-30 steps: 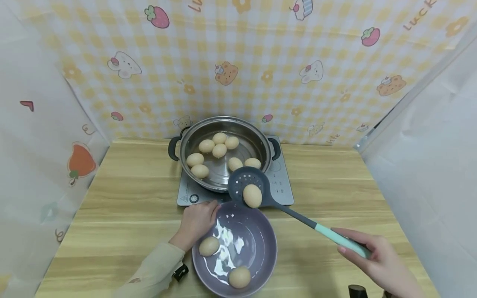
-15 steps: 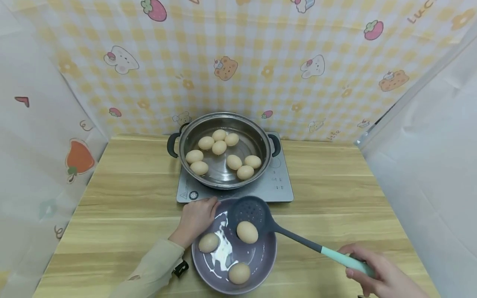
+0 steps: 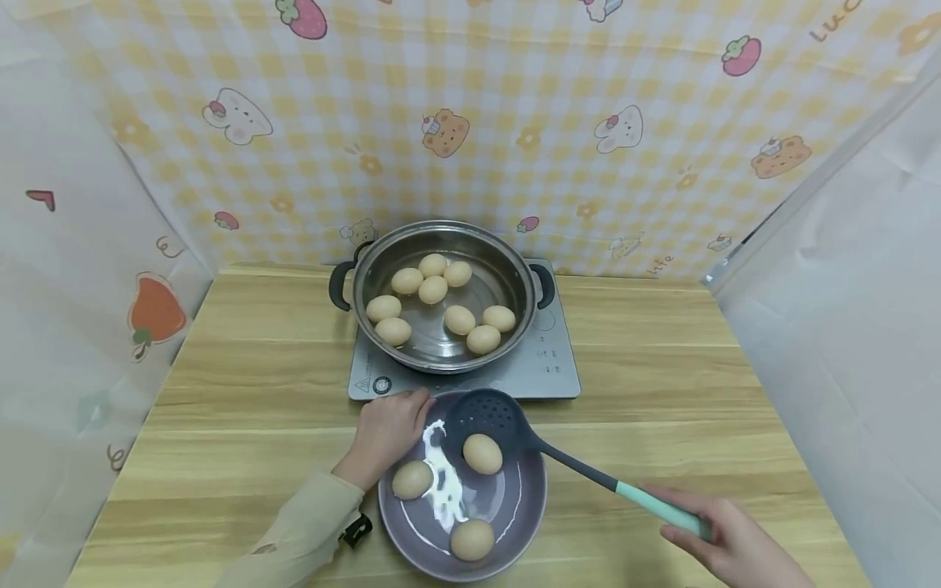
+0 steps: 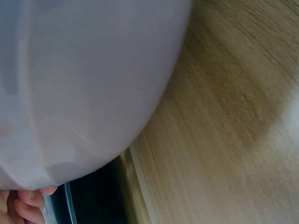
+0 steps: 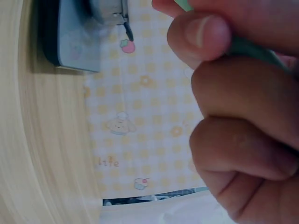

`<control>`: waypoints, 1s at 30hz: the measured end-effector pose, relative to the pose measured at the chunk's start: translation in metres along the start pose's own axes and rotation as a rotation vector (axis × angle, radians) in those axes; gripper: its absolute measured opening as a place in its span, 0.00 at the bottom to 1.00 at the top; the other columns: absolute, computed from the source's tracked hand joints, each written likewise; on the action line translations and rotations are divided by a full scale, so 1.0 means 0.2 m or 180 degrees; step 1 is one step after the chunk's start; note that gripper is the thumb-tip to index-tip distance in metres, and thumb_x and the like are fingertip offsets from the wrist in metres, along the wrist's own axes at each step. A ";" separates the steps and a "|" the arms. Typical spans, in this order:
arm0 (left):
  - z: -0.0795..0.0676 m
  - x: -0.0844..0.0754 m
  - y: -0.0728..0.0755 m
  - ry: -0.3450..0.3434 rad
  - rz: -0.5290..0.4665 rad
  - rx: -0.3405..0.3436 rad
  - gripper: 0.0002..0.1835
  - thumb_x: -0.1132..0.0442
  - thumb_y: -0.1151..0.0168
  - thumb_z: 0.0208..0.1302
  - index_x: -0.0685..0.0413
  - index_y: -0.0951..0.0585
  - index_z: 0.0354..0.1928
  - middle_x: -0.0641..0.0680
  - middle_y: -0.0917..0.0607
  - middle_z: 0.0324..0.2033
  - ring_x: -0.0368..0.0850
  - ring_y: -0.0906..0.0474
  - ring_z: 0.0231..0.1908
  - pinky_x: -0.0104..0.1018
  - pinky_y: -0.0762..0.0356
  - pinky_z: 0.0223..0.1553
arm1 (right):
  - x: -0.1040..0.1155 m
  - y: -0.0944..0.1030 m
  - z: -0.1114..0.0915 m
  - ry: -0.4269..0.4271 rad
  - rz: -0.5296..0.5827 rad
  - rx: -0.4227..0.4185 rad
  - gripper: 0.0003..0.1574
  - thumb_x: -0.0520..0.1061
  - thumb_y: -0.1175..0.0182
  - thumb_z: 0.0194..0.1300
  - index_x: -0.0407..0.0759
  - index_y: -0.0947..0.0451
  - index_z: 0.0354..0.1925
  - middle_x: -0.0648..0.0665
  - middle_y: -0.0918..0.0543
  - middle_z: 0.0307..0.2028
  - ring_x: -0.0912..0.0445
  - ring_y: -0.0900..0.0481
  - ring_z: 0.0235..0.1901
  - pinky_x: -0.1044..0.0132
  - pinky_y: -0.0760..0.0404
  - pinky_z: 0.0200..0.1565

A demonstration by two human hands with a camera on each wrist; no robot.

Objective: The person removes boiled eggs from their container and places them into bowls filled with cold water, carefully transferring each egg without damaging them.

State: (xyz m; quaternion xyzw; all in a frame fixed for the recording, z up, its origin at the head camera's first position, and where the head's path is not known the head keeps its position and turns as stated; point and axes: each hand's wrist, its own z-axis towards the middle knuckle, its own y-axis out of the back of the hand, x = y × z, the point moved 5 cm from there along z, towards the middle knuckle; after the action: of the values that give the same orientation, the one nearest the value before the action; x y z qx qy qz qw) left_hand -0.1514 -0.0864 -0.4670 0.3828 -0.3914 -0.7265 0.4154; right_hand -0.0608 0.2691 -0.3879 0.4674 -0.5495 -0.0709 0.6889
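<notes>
A purple bowl (image 3: 531, 523) stands on the table with two eggs lying in it, one egg (image 3: 412, 479) at left and another (image 3: 473, 540) at the front. My left hand (image 3: 390, 429) grips its far left rim; the left wrist view shows fingertips (image 4: 32, 210) curled at the bowl's edge. With my right hand (image 3: 724, 535) I hold a slotted spoon by its mint green handle (image 3: 662, 508). The dark perforated head (image 3: 488, 410) is over the far part of the bowl, and a third egg (image 3: 483, 454) lies at its near edge. In the right wrist view my fingers (image 5: 243, 88) wrap the handle.
Behind the bowl, a steel pot (image 3: 470, 260) with black handles holds water and several eggs (image 3: 433, 290). It sits on a grey induction cooktop (image 3: 562, 359). A checked cloth (image 3: 515, 98) hangs behind the wooden table (image 3: 243, 392), with white sheets at both sides.
The spoon carried its egg from the pot's front edge toward me and down over the bowl, then shifted slightly left. My left hand stays on the rim.
</notes>
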 end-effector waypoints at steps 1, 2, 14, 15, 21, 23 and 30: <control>0.00 0.00 0.00 0.0006 -0.0001 0.0006 0.11 0.57 0.42 0.60 0.50 0.27 0.21 0.49 0.24 0.13 0.48 0.27 0.13 0.37 0.42 0.10 | -0.01 0.00 0.00 -0.0003 0.0006 -0.0001 0.28 0.37 0.41 0.58 0.45 0.31 0.58 0.56 0.22 0.49 0.70 0.28 0.37 0.75 0.30 0.32; 0.00 0.00 0.00 0.0009 -0.0002 0.0012 0.11 0.57 0.42 0.60 0.50 0.27 0.21 0.49 0.24 0.13 0.48 0.28 0.13 0.37 0.42 0.10 | -0.01 0.00 0.00 0.0036 0.0017 -0.0013 0.28 0.36 0.40 0.58 0.44 0.30 0.58 0.56 0.22 0.49 0.70 0.27 0.38 0.75 0.29 0.33; 0.00 -0.01 0.01 -0.0020 0.0023 0.0004 0.11 0.56 0.42 0.60 0.49 0.26 0.22 0.48 0.25 0.12 0.45 0.29 0.12 0.35 0.43 0.10 | 0.05 0.01 0.02 0.0552 -0.0168 -0.0495 0.35 0.24 0.38 0.44 0.42 0.25 0.53 0.61 0.29 0.27 0.71 0.36 0.24 0.78 0.35 0.25; 0.00 -0.01 0.00 -0.0017 0.0018 0.0009 0.11 0.56 0.42 0.60 0.49 0.26 0.22 0.48 0.25 0.12 0.45 0.29 0.11 0.34 0.43 0.10 | 0.05 0.02 0.02 0.0508 -0.0202 -0.0542 0.35 0.24 0.37 0.44 0.43 0.25 0.53 0.62 0.29 0.27 0.73 0.35 0.26 0.79 0.35 0.26; 0.00 -0.01 0.01 -0.0041 0.0016 -0.0080 0.11 0.57 0.42 0.59 0.49 0.26 0.21 0.48 0.25 0.12 0.46 0.29 0.11 0.35 0.43 0.09 | 0.06 0.05 0.04 0.0305 0.0027 -0.0636 0.32 0.25 0.41 0.51 0.38 0.29 0.56 0.60 0.22 0.44 0.71 0.30 0.35 0.78 0.31 0.32; 0.00 -0.01 0.01 -0.0059 -0.0003 -0.0111 0.11 0.57 0.41 0.59 0.49 0.26 0.21 0.48 0.25 0.12 0.46 0.29 0.11 0.35 0.42 0.09 | 0.07 0.07 0.07 0.0237 0.0126 -0.0699 0.30 0.25 0.43 0.54 0.35 0.31 0.57 0.60 0.24 0.51 0.69 0.28 0.37 0.77 0.29 0.33; -0.01 -0.01 0.00 -0.0036 0.0023 -0.0063 0.10 0.56 0.42 0.59 0.49 0.26 0.22 0.48 0.24 0.12 0.46 0.29 0.12 0.35 0.43 0.10 | 0.12 0.08 0.23 -0.0378 -0.0185 -0.1134 0.25 0.35 0.45 0.62 0.44 0.30 0.58 0.51 0.22 0.48 0.67 0.31 0.30 0.74 0.32 0.31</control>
State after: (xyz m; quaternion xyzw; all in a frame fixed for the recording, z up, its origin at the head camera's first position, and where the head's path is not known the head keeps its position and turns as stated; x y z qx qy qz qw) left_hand -0.1492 -0.0858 -0.4669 0.3731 -0.3879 -0.7310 0.4195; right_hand -0.0961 0.2368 -0.3611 0.3487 -0.5542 -0.2144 0.7248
